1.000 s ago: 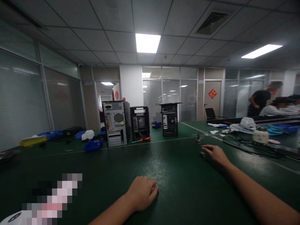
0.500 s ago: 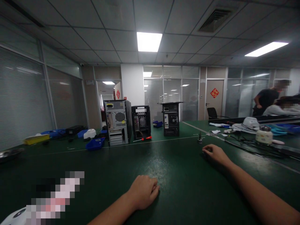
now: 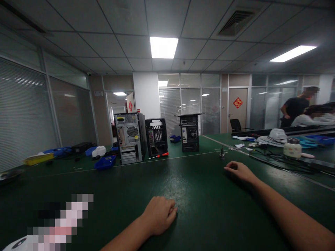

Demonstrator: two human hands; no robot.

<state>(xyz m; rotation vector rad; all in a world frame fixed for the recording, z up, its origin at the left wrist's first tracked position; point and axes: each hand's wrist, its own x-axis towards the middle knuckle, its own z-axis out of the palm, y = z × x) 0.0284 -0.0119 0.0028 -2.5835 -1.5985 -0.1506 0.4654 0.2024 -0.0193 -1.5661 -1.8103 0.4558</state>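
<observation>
My left hand [image 3: 160,214] rests on the green tabletop [image 3: 199,195], its fingers curled into a loose fist, with nothing seen sticking out of it. Farther out to the right, my right hand [image 3: 240,171] is low over the table, thumb and fingertips drawn together. Whether anything small sits between those fingertips I cannot make out. Just beyond them stands a small metal piece [image 3: 222,153], apart from the hand. Three computer cases stand across the table: a tall grey one [image 3: 128,139], a black one [image 3: 156,136] and another black one [image 3: 189,134] with a panel on top.
A red-handled screwdriver [image 3: 162,154] lies before the middle case. Blue trays [image 3: 105,162] and a yellow tray [image 3: 39,158] are at the left. Cables [image 3: 277,162], a cream pot [image 3: 292,150] and a white cap [image 3: 277,135] lie at the right. Two people are at the far right.
My right hand's fingertips have straightened slightly and seem a little higher off the table. The left hand stays put. The whole view has shifted a little.
</observation>
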